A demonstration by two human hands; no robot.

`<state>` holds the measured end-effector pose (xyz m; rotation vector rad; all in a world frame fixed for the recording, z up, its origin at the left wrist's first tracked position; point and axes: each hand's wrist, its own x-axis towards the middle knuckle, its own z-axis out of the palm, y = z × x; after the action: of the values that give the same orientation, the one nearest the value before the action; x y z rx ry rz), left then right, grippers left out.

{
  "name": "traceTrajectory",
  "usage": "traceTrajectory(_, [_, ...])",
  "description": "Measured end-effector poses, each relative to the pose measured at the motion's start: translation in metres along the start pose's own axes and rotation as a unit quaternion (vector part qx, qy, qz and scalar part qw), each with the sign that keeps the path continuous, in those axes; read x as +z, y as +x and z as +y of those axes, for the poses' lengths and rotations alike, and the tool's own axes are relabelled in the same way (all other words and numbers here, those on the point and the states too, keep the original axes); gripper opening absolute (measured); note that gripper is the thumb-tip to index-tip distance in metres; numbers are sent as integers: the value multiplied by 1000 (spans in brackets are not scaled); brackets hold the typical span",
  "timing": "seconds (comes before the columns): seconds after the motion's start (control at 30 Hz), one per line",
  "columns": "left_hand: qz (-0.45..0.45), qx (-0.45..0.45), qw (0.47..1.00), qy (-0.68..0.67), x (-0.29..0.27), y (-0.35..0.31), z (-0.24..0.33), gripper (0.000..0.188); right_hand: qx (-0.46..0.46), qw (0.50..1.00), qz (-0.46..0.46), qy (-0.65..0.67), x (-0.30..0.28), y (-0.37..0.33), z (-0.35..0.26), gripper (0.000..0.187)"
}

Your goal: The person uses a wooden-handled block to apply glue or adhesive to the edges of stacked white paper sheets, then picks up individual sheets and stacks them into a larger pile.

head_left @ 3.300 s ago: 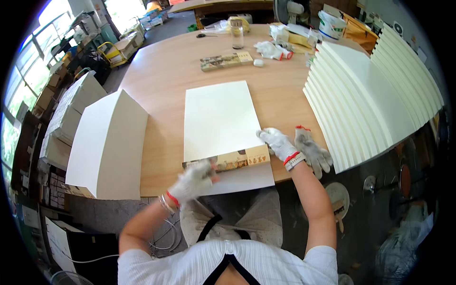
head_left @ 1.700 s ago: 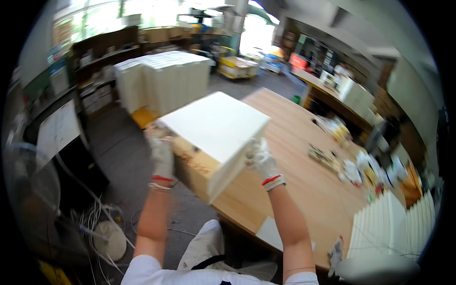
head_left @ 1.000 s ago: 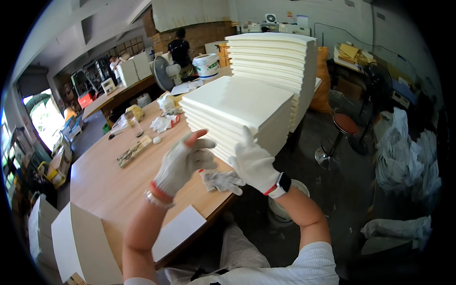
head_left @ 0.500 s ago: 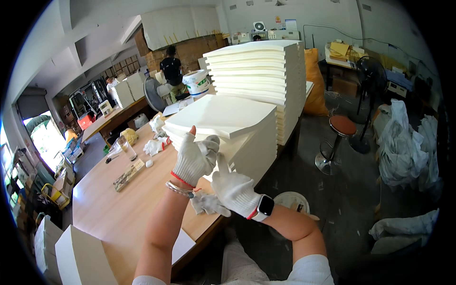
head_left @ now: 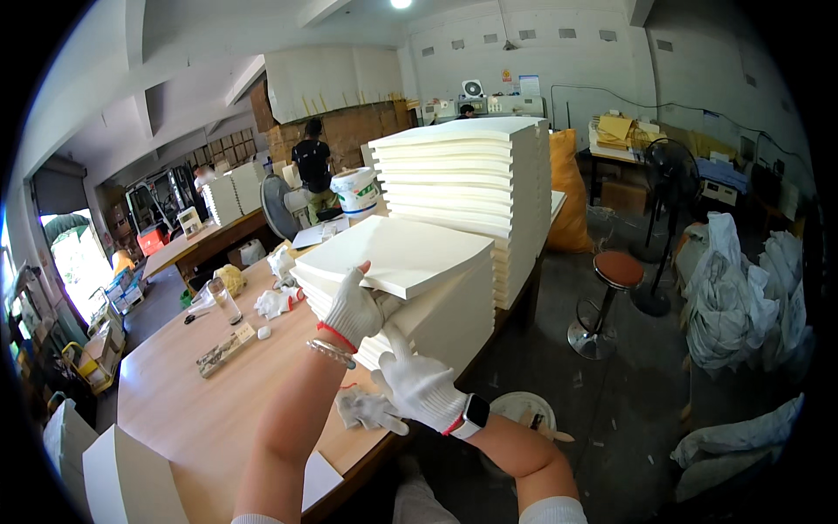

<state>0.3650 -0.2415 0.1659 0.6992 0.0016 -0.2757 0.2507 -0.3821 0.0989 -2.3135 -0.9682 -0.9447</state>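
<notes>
A thick sheaf of white paper (head_left: 410, 249) lies on top of a lower paper stack (head_left: 445, 319) at the table's edge. My left hand (head_left: 356, 307), in a white knit glove with the thumb tip bare, grips the sheaf's near edge, thumb above and fingers beneath it. Just below and to the right, my right hand (head_left: 421, 384), also gloved, is open with its index finger stretched toward the stack; nothing shows in it. A loose grey-white glove (head_left: 365, 409) rests on the table beneath my hands.
Behind stands a taller paper stack (head_left: 463, 175). On the wooden table (head_left: 201, 419) lie a glass (head_left: 225, 301), a small long box (head_left: 224, 351) and crumpled gloves (head_left: 279, 301). To the right are a red-topped stool (head_left: 618, 271), a white bucket (head_left: 524, 406) and a black fan (head_left: 670, 170). Another person (head_left: 312, 166) works farther back.
My left hand has moved from in front of the sheaf onto its near edge, and a gap shows beneath that edge. The right hand stays close below. The whole view has shifted slightly.
</notes>
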Motion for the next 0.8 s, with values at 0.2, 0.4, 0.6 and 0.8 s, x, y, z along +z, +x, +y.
traceTrajectory(0.2, [54,50,995,69,-3,-5,-7,40,79,914,75,390,-1,6,41,13])
traceTrajectory(0.4, [84,184,832,516,-6,-56,-5,51,234,708,37,665,-15,6,68,5])
traceTrajectory(0.6, [-17,404,339,850,17,-44,-13,71,212,725,38,654,-13,7,74,3])
traceTrajectory(0.8, [14,385,300,872,-7,-24,-22,72,249,791,-29,558,-22,6,92,4])
